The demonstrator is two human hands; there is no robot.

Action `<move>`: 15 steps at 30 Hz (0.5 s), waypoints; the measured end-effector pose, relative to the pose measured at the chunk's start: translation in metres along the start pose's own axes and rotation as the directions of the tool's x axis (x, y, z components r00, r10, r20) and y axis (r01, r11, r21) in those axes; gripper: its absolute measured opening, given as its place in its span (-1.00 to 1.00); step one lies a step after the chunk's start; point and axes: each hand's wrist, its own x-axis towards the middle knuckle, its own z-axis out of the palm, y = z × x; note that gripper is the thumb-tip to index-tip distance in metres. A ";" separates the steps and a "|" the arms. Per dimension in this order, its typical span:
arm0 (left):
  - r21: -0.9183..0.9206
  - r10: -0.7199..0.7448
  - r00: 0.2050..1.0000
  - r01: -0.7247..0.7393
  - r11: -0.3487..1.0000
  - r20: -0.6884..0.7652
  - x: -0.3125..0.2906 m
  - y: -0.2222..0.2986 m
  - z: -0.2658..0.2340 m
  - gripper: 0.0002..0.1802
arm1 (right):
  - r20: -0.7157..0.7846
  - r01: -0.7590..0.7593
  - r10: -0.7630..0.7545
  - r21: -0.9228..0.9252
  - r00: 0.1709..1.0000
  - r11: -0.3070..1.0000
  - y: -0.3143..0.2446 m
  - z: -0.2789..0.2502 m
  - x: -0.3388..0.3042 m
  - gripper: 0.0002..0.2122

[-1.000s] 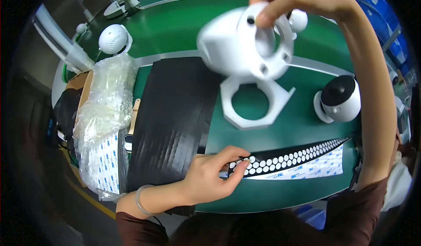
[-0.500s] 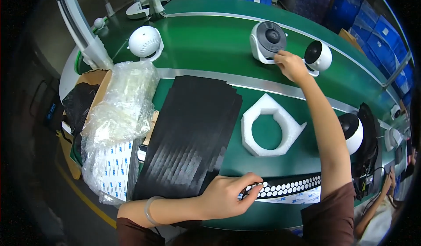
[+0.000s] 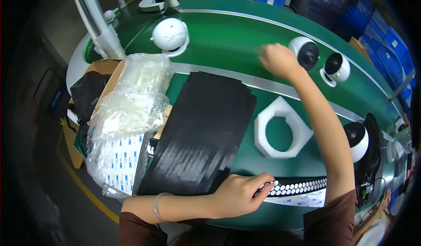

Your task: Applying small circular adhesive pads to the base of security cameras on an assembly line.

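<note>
My left hand (image 3: 239,196) is closed, thumb and forefinger pinching the left end of a black strip of round white stick-on pads (image 3: 302,186). A white backing sheet with blue print (image 3: 313,198) shows under the strip. My right hand (image 3: 279,61) is raised over the green conveyor with curled fingers; its fingertips are blurred, and whatever they hold, if anything, cannot be made out. Just right of it stands a white round device with a dark grille face (image 3: 305,53), turned rightward. Another white device with a black face (image 3: 337,68) stands beyond it.
A white foam ring (image 3: 263,134) lies mid-table beside a stack of black sheets (image 3: 204,123). Bubble wrap (image 3: 131,92) and a cardboard box (image 3: 109,81) are at left. One white device (image 3: 171,35) stands far left on the conveyor, another (image 3: 358,143) at right near a black bag (image 3: 375,145).
The grille-faced device has turned to the right and shifted right, and my right hand has come away to its left. My left hand keeps its pinch. The whole view has shifted somewhat.
</note>
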 end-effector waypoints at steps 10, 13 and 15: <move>-0.078 -0.003 0.999 0.006 0.997 0.035 -0.005 -0.007 0.001 -0.73 | -0.303 0.112 0.040 0.465 0.952 0.878 -0.159 0.040 0.117 -0.14; -0.106 0.020 0.983 -0.001 0.994 0.182 -0.010 -0.015 -0.003 -0.85 | -0.255 0.017 0.114 0.459 0.960 0.888 -0.176 0.044 0.131 -0.09; -0.150 -0.047 0.983 0.074 0.986 0.178 -0.012 -0.017 -0.001 -0.83 | -0.286 -0.019 0.143 0.396 0.948 0.918 -0.175 0.054 0.139 -0.03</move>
